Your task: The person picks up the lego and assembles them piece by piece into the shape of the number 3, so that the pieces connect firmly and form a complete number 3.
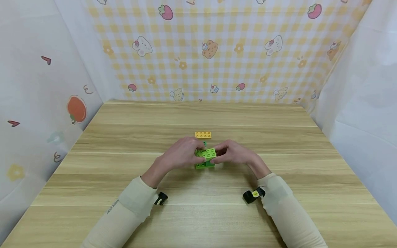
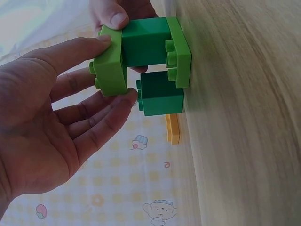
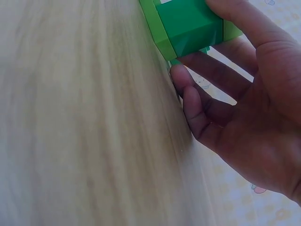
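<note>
Left hand [image 1: 186, 151], part-curled, pinches the light-green studded plastic top brick [image 1: 210, 152]; right hand [image 1: 234, 152], likewise, grips the dark-green plastic block [image 2: 146, 43] beneath, presumably bracing the joint. The light-green plastic base [image 2: 184, 61] rests on the wooden counter [image 1: 204, 217].

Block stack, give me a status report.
Left hand grips top brick, right hand holds stack. Dark green brick between two light-green bricks. Another green brick behind, yellow brick beyond.
</note>
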Demonstrator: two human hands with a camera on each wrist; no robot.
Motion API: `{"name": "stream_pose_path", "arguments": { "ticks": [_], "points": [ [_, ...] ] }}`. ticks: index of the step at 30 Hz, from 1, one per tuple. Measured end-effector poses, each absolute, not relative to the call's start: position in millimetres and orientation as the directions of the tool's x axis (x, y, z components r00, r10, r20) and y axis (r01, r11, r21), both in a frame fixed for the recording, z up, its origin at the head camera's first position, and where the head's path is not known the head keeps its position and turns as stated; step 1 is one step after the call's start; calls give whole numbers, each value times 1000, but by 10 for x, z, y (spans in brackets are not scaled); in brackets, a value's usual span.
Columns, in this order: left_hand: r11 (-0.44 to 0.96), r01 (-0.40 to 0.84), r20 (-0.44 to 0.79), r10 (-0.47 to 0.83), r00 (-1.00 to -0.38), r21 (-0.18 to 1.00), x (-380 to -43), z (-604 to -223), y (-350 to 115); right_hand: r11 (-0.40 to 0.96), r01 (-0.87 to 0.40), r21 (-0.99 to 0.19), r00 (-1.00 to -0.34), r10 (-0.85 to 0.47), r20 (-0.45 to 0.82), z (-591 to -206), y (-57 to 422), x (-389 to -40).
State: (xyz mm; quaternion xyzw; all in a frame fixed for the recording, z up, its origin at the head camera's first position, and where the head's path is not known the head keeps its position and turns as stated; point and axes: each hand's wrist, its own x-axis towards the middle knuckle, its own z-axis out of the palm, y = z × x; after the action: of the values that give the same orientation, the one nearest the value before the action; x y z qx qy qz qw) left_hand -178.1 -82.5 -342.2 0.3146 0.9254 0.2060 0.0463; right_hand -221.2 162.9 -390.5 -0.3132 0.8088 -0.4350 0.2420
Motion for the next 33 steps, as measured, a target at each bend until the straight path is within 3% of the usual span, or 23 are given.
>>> {"name": "stream_pose_path", "arguments": {
  "ticks": [25,33],
  "points": [
    [695,538,13,607,-795,477,-1810,-3423,-859,460,-315,-830,-706,-698,-119,-3894,1629,-2154],
    [704,489,38,551,-833,515,-1874,-3403,-947,463,-314,-829,-707,-697,-121,-3896,1637,-2159]
  ]
}}
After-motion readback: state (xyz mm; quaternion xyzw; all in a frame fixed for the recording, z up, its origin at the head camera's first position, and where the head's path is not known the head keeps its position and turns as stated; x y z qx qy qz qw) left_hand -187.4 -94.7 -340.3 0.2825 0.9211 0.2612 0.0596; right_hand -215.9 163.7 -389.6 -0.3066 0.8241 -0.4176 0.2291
